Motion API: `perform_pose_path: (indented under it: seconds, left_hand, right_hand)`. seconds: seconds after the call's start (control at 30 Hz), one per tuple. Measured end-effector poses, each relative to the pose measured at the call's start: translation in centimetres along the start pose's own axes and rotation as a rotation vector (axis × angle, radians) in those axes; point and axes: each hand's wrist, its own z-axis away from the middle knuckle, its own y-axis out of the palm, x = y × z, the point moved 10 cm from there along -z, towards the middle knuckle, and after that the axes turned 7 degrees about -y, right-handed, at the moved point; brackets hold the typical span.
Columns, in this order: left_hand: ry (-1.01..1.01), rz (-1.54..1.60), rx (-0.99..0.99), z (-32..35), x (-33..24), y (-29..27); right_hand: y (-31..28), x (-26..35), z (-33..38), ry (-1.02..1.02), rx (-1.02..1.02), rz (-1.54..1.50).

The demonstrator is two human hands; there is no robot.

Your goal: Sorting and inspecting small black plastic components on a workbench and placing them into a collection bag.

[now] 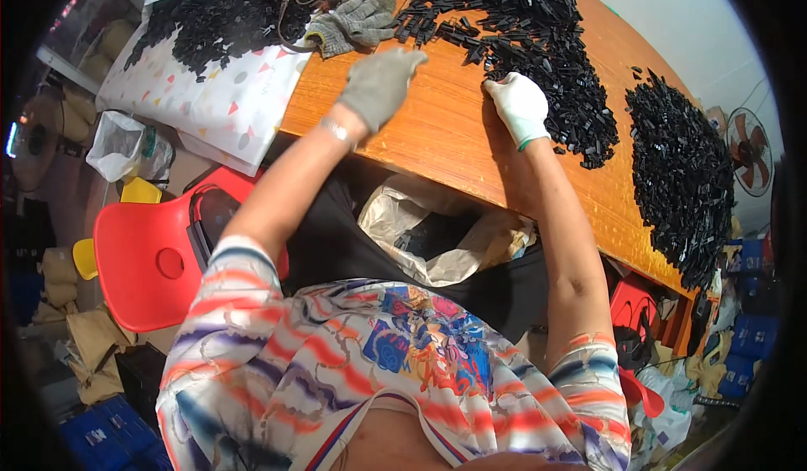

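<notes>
My left hand [378, 87], in a grey work glove, hovers over the wooden table [332, 93] in front of a scattering of small black plastic pieces [424, 17]. Its fingers are smeared by motion, so their grip does not show. My right hand [519, 105], in a white glove, is closed at the near left edge of a large heap of black plastic pieces [572, 76]. Whatever lies in its fingers is hidden. Just beyond my left hand rests a pair of spare grey gloves [357, 24].
Another heap of black pieces [681, 168] covers the table's right end. More pieces [223, 30] lie on a patterned white sheet [227, 105] at left. Below the table edge gapes a pale sack [395, 210]. A red chair [139, 252] stands left; a fan [748, 152] is far right.
</notes>
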Motion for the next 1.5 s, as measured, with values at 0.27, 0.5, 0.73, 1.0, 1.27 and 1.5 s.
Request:
perform_pose_path:
  seconds: [0.27, 0.5, 0.73, 1.0, 1.27, 1.5]
  left_hand:
    - [0.286, -0.420, -0.035, -6.9, 0.4, 3.8]
    - [0.466, -0.446, -0.174, -5.5, -1.5, 3.5]
    - [0.383, -0.210, 0.009, -6.0, -0.2, 4.8]
    - [0.479, -0.406, -0.052, -6.8, -1.1, 4.9]
    - [-0.420, 1.691, 0.361, -0.9, 0.1, 6.3]
    - [-0.586, 2.103, 0.640, 4.2, -3.4, 10.3]
  right_hand:
    - [-0.1, 1.0, 0.1, -0.270, -0.136, 0.019]
    - [1.3, 0.8, 4.5, -0.126, 0.197, -0.933]
    - [1.0, 2.2, 7.1, -0.082, 0.242, -1.050]
    - [0.7, 5.0, 8.3, -0.144, 0.255, -1.025]
    - [-0.4, 4.6, 7.7, -0.161, 0.076, -1.230]
    - [-1.1, 4.2, 7.4, -0.133, -0.198, -1.019]
